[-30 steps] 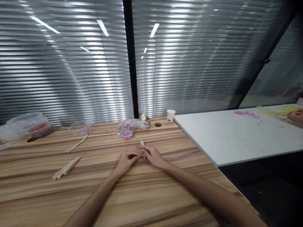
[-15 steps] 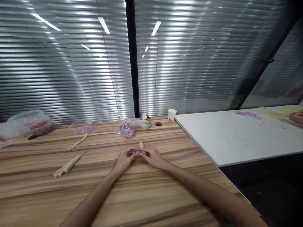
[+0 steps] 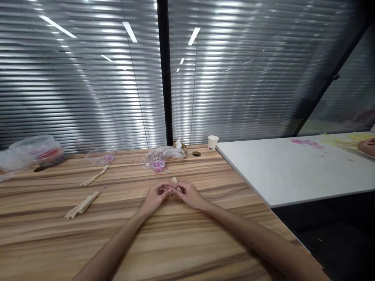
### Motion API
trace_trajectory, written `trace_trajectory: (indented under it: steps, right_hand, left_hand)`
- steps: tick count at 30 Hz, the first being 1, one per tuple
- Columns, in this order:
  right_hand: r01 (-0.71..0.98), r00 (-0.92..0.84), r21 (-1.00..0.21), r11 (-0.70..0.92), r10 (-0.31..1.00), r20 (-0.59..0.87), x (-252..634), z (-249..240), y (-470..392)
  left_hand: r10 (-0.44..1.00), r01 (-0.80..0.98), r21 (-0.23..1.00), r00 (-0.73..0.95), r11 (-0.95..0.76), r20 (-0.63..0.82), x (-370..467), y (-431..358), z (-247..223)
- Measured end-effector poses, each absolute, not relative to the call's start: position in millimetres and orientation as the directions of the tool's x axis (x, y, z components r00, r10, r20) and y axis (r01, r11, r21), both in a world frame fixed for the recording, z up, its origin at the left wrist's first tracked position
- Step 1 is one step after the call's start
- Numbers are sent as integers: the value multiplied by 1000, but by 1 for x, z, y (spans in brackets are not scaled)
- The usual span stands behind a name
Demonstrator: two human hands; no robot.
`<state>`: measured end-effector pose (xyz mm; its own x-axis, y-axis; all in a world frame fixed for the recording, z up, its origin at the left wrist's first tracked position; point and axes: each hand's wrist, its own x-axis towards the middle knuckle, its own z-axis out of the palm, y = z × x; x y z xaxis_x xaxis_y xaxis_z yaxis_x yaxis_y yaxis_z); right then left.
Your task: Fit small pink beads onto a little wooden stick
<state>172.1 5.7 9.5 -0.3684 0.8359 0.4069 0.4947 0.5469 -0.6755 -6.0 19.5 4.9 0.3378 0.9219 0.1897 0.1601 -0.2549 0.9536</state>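
Near the table's middle, my left hand point(image 3: 156, 198) and my right hand point(image 3: 189, 195) meet at the fingertips, both closed in a pinch. A tiny pink-purple piece point(image 3: 172, 189) shows between the fingertips, too small to name. Out past my right fingers pokes the end of a pale cream stick-like piece point(image 3: 174, 180); the rest of it is largely hidden under that hand. To the left, a bundle of similar pale sticks point(image 3: 82, 205) lies on the wooden table point(image 3: 175, 242), and a thinner bundle point(image 3: 95, 175) lies farther back.
Behind my hands lies a clear plastic bag point(image 3: 166, 152) with small pink pieces point(image 3: 158, 165) at its mouth. A paper cup point(image 3: 213, 142), a clear dish point(image 3: 99, 157) and plastic tubs point(image 3: 38, 150) stand along the back. Another person's hand point(image 3: 367, 146) is over the white table point(image 3: 252, 168).
My hands stay in nearly the same place with fingertips together. The end of the pale piece has turned slightly, and a bit of pink-purple now shows between the fingers.
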Motion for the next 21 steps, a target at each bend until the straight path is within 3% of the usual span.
trace_trajectory:
  steps: [9,21]
  right_hand:
    - [520,-347,-682,514,857,380,170,7,6]
    - [525,-312,-675,518,855,414,169,10,3]
  left_hand:
    - [929,203,946,324,-252,178,-4,16,11]
    - [864,161,959,488,-233,128,-3,12,15]
